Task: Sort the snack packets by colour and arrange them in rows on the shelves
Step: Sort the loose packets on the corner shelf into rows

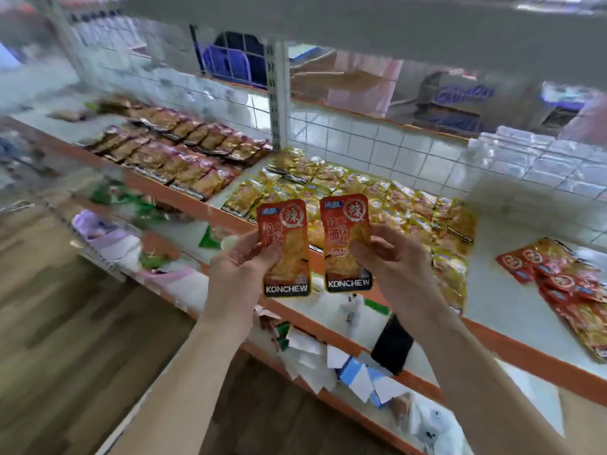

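Left hand pinches left packet; right hand, right packet; bare shelf seemingly beyond.

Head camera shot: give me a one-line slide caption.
Left hand holds one red packet, right hand another, above the yellow packets on the shelf.

Hands: two, a left hand and a right hand.
Held packets: two, both red; a left packet and a right packet, one per hand.
Red pile: several overlapping packets, too blurred to count.
Yellow packets: dozens, in several rows; exact number unclear.
Brown packets: dozens, in at least two rows; exact number unclear.
Post: one.
Black item: one.
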